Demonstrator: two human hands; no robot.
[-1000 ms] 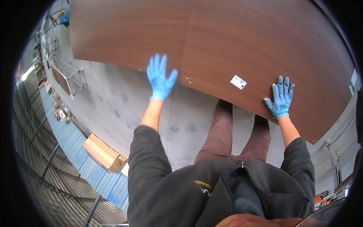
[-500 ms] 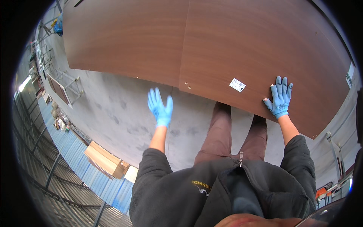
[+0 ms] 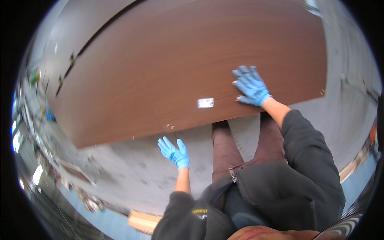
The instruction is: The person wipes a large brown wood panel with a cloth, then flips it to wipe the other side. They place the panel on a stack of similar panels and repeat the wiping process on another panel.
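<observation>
A large brown wood panel [image 3: 168,76] stretches across the view in front of my legs. My right hand [image 3: 252,86], in a blue glove with bare fingertips at the thumb and a finger, lies flat on it with fingers spread. To the left of that hand a white printed label [image 3: 205,103] sticks to the panel. Over the grey floor, just off the panel's near edge, my gloved left hand [image 3: 174,153] hangs with spread fingers and nothing in it. Small holes [image 3: 170,126] mark the panel near that edge.
Beyond a dark gap at the upper left lies another grey-brown surface [image 3: 84,24]. Pale wooden boards [image 3: 143,222] rest on a blue surface at the lower left. Grey floor [image 3: 132,168] shows below the panel. Blurred metal frames and clutter line the left side.
My view has turned, so the panel and room appear rotated. My right hand stays flat on the panel, appearing farther left in view. My left hand is now nearer the panel's edge.
</observation>
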